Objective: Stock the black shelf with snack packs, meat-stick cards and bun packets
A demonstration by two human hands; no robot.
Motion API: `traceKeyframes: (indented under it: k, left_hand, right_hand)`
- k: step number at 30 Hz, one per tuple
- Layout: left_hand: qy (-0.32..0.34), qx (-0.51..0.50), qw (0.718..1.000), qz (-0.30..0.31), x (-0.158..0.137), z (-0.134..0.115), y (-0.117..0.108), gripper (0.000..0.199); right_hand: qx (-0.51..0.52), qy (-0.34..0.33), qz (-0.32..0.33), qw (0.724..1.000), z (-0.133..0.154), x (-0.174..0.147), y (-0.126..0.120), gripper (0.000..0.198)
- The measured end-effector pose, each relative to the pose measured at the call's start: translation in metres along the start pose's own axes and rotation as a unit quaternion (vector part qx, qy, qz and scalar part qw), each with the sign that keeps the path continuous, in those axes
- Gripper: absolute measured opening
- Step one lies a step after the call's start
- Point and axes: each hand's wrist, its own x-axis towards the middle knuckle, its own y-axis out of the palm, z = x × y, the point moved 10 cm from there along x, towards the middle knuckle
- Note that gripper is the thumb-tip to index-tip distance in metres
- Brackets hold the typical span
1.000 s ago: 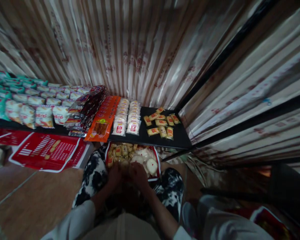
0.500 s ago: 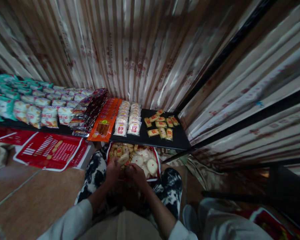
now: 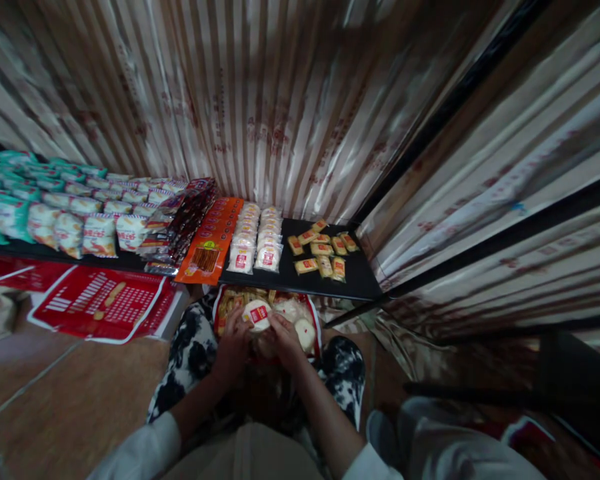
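Note:
Between both hands is a round white wrapped cracker pack (image 3: pixel 257 315) with a red label facing up. My left hand (image 3: pixel 232 347) grips its left edge, and my right hand (image 3: pixel 285 339) has its fingers closed on the right edge. Below them, between my knees, lies an open red bag (image 3: pixel 318 327) with a white border. Small yellow-wrapped snack packs (image 3: pixel 228 305) fill its left side. More round white packs (image 3: pixel 305 335) lie on its right. My hands hide the near part of the bag.
A black shelf (image 3: pixel 365 280) in front bears two rows of white packs (image 3: pixel 269 257), scattered yellow packs (image 3: pixel 322 249), an orange packet (image 3: pixel 210 243), dark packets (image 3: pixel 185 223) and white-and-teal bags (image 3: pixel 100 235). Red bags (image 3: pixel 105 303) lie left. A person's leg (image 3: pixel 455 440) is at right.
The labelled white pack is now held up flat between both hands over the bag. Earlier, the left hand was at a yellowish pack and the right hand was lower.

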Motion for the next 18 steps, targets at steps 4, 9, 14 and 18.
traceKeyframes:
  k: [4, 9, 14, 18]
  left_hand:
    - [-0.026, 0.003, 0.999, -0.034, 0.006, 0.001, -0.008, 0.028]
    - [-0.092, -0.041, 0.994, -0.043, 0.012, 0.007, -0.009, 0.031]
    - [-0.188, -0.106, 0.976, -0.011, 0.02, 0.015, 0.003, 0.028]
    - [-0.194, -0.092, 0.977, 0.001, 0.034, 0.019, 0.003, 0.026]
  right_hand:
    - [0.03, 0.008, -0.026, 0.999, -0.002, 0.0, -0.007, 0.033]
    - [-0.049, -0.041, 0.0, 0.998, 0.004, -0.003, -0.001, 0.033]
    - [-0.138, -0.076, 0.028, 0.987, 0.006, -0.009, 0.004, 0.029]
    - [-0.145, -0.098, 0.016, 0.984, 0.014, -0.003, -0.007, 0.033]
